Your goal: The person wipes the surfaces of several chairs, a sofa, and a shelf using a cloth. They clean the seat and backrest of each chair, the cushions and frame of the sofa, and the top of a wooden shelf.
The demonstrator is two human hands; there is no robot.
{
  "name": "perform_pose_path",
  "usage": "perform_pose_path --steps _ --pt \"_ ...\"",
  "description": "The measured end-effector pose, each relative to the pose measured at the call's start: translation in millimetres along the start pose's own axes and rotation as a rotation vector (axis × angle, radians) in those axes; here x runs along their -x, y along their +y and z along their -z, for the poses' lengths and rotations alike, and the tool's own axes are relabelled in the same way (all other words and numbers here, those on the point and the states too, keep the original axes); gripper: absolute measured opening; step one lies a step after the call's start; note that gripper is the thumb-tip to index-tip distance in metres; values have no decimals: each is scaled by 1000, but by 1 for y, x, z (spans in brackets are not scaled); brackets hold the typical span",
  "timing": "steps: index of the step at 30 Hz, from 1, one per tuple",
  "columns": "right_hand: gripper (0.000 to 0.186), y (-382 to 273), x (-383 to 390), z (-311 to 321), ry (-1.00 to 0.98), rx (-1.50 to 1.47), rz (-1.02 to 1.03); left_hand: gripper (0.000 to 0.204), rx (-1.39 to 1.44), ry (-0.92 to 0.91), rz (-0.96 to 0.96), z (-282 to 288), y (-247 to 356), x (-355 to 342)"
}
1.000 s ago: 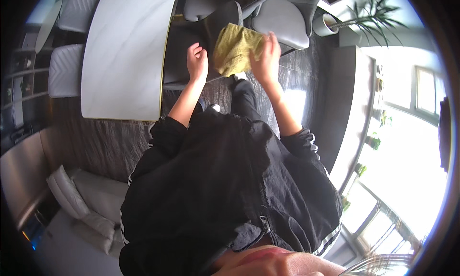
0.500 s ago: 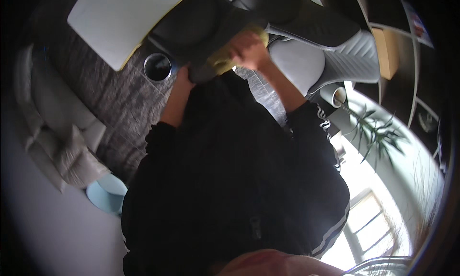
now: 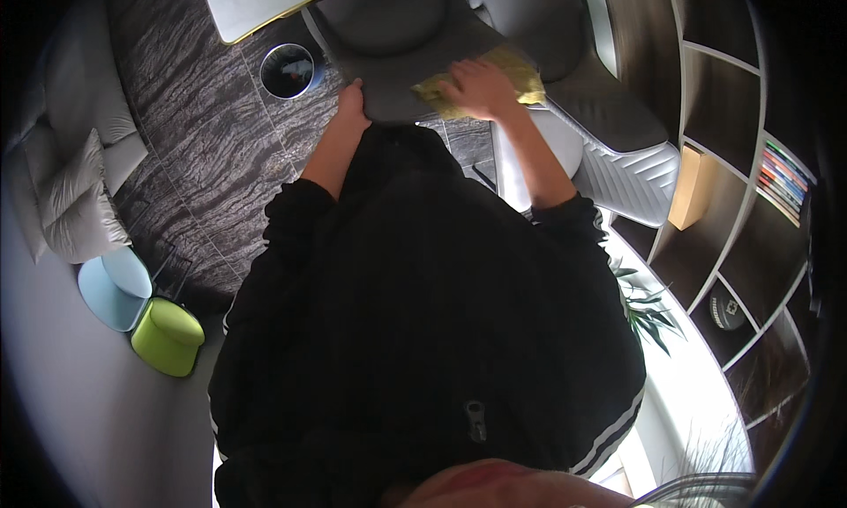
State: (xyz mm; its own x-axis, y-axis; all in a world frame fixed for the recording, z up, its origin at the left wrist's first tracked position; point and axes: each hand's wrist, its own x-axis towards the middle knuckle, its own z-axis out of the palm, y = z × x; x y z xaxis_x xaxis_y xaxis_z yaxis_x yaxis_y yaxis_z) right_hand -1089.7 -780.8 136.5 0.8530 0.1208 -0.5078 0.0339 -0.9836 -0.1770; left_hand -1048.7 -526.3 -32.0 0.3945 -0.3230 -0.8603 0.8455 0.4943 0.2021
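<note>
A dark grey upholstered chair stands in front of me, its near edge close to my body. My left hand grips the chair's left near edge, with most of its fingers hidden. On the chair's right side my right hand presses on a yellow cloth, fingers bent over it. The cloth lies spread under the palm and sticks out to both sides of the hand, partly past the chair's edge.
A white table corner and a round black-topped bin are at the far left. More grey chairs crowd the right, before dark shelving. A grey sofa, blue chair and green chair stand left.
The view has turned and shifted. My right hand has moved rightward over the chair, and the yellow cloth now lies flatter. My left hand stays at the chair's edge.
</note>
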Motion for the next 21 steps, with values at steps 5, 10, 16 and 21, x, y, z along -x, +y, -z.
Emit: perform_pose_path --steps 5,10,16,21 --pt "74 -93 -43 -5 -170 -317 190 43 -43 41 -39 27 6 -26" --pt "74 -129 -85 -13 -231 -392 352 50 373 -222 -112 27 5 -11" --pt "76 -110 -164 -91 -423 -411 322 59 366 -2 -141 -24 7 79" --pt "87 -82 -216 -149 -488 -446 285 47 356 146 -181 -34 -13 93"
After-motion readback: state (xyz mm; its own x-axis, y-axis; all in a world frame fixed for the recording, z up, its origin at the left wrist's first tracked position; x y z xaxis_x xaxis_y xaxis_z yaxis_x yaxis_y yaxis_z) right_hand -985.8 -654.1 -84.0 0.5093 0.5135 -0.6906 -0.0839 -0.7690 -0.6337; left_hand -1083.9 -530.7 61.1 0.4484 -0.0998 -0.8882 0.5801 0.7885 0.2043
